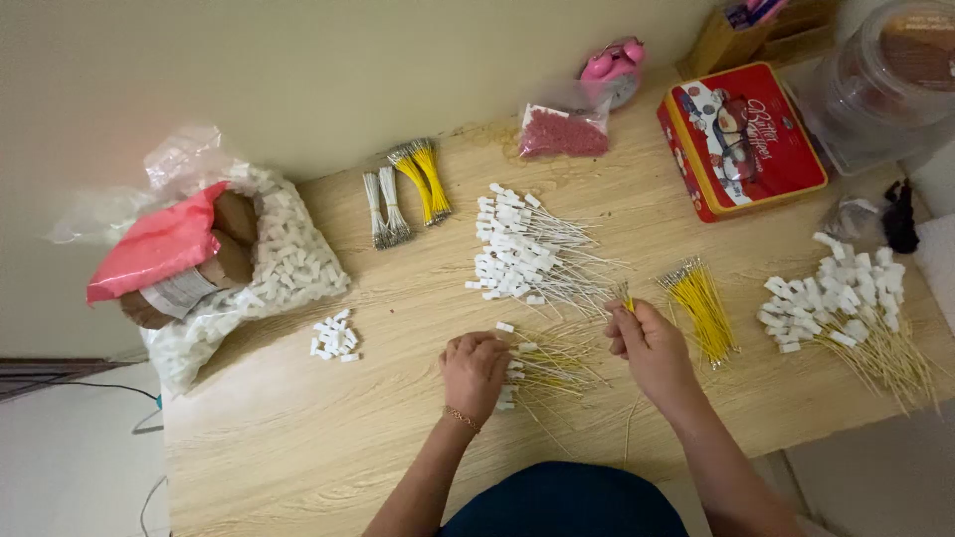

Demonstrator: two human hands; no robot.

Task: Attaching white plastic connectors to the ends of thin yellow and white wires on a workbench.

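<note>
We sort thin yellow wires and small white plastic connectors on a pale wooden table (298,438).

Low in the centre of the frame, our left hand (474,370) rests curled, knuckles up, on a loose pile of yellow wires with white connectors (545,364); we cannot tell whether it grips any. Just right of it, our right hand (647,343) pinches a thin yellow wire (627,298) upright between its fingertips. A bundle of bare yellow wires (702,306) lies right of that hand, a fan of white-tipped white wires (527,257) above, and a red rectangular tin (741,139) at upper right.
</note>
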